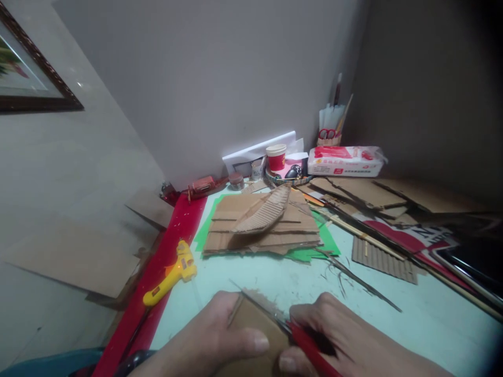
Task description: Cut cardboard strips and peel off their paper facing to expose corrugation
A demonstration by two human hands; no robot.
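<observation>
My left hand (220, 335) grips a piece of brown cardboard (257, 324), its thumb lying across the top face. In my right hand (334, 330) is a pair of red-handled scissors (304, 345). Their metal blades reach to the upper left, along the far edge of the cardboard. The lower part of the cardboard runs out of the picture. Farther off, a curved, leaf-shaped piece of corrugated cardboard (267, 212) rests on stacked cardboard sheets (220, 238) over green paper (330, 243).
A yellow glue gun (173, 275) lies at left by the red table edge (137, 309). Thin sticks (369, 235), cardboard scraps (383, 259) and a dark twig (365, 285) lie on the right. Behind stand a red paper cup (276, 158) and a tissue pack (346, 161).
</observation>
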